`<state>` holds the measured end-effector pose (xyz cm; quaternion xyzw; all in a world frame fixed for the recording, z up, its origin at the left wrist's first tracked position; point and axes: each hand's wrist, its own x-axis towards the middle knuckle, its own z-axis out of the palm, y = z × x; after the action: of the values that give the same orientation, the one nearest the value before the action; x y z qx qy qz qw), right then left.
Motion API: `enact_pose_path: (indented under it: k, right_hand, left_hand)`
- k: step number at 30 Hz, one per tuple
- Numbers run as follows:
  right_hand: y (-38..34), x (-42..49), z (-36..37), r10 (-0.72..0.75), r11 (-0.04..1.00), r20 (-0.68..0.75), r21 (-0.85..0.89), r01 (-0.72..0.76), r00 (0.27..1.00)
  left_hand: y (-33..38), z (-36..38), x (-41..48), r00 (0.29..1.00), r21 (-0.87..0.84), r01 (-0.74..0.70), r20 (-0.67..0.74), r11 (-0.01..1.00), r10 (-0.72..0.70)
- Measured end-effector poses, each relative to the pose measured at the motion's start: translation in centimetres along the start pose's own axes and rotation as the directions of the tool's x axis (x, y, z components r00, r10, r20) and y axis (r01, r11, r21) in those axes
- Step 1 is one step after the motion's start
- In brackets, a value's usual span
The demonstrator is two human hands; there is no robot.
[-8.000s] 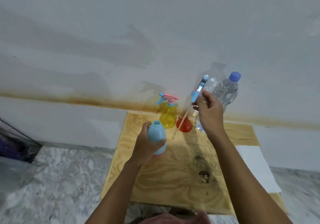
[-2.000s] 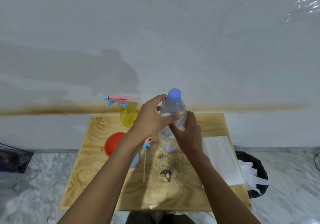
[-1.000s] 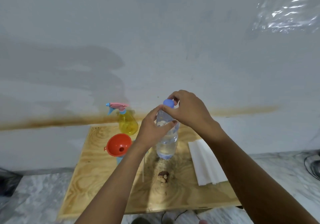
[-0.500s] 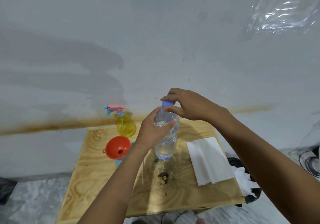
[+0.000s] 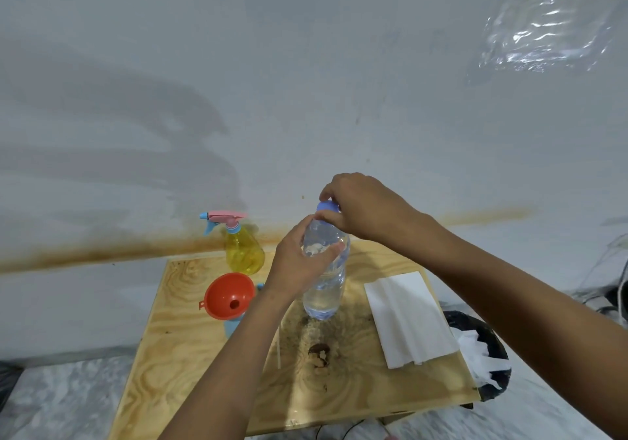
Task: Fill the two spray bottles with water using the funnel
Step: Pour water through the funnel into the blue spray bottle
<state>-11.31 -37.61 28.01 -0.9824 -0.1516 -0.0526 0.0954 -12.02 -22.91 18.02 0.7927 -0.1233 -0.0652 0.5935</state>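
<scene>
On the wooden board (image 5: 190,365), a folded white paper (image 5: 407,317) lies at the right, and a bin (image 5: 492,348) with a black bag stands just beside the board's right edge. In the middle stands the clear water bottle (image 5: 323,293), upright, with water inside; I cannot make out any label on it. The left hand (image 5: 299,266) grips its upper body, fingers curled round it. The right hand (image 5: 363,208) pinches the blue cap (image 5: 327,206) from above. To the left, the orange funnel (image 5: 229,295) sits in the mouth of the blue bottle (image 5: 232,326). The yellow spray bottle (image 5: 244,252), pink head on, stands at the far edge by the wall (image 5: 306,66).
</scene>
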Motion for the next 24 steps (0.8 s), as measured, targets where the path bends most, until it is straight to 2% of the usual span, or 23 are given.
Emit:
enact_pose_path:
  k: [4,8,10,15,21,24]
  right_hand:
    - [0.7,-0.2,-0.7,-0.114,0.993,0.068,-0.024,0.116,0.991]
    - [2.2,0.3,-1.4,-0.197,0.980,0.160,0.065,0.189,0.967]
    - [2.6,0.3,-1.3,-0.190,0.978,0.156,0.113,0.173,0.969]
    - [2.4,0.2,-0.1,-0.023,0.993,0.108,0.117,0.010,0.994]
    - [3.1,0.5,-1.1,-0.174,0.983,0.202,0.098,0.157,0.964]
    - [3.5,0.5,-1.5,-0.208,0.961,0.177,0.218,0.168,0.962]
  left_hand:
    - [-0.1,0.2,0.0,0.999,0.001,0.037,-0.003,0.999,-0.037]
    - [0.1,0.0,-0.1,1.000,-0.001,0.019,-0.007,1.000,-0.019]
    - [0.3,-0.1,-0.2,1.000,-0.003,0.004,0.000,1.000,-0.004]
    - [0.2,0.0,-0.4,1.000,-0.002,-0.013,0.004,1.000,0.013]
    - [0.0,0.0,-0.2,1.000,-0.011,0.004,0.005,1.000,-0.004]
    - [0.1,0.1,-0.2,1.000,-0.012,-0.006,-0.005,1.000,0.006]
